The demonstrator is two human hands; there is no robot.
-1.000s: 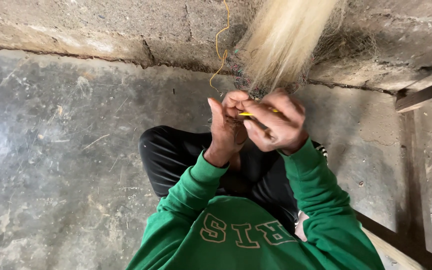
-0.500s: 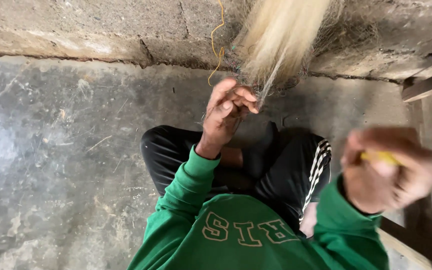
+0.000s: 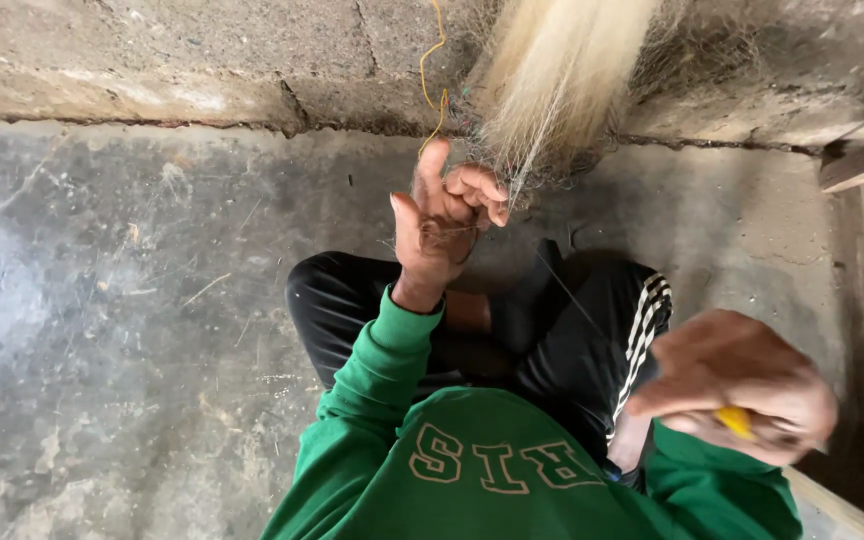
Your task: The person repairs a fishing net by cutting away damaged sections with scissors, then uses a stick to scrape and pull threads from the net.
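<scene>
1. Presently, left hand pinches fine netting under the pale fibre bundle by the wall.
2. Right hand, blurred, has its fingers closed around a small yellow tool, well apart.

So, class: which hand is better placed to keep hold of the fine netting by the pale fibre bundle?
Left. The left hand is raised at the netting below the pale fibre bundle, fingers pinching strands. The right hand is drawn back near the lap, gripping a yellow tool.

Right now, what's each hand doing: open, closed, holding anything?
Left hand: fingers curled, pinching fine net mesh below the pale fibre bundle.
Right hand: closed on a small yellow tool, blurred.
</scene>
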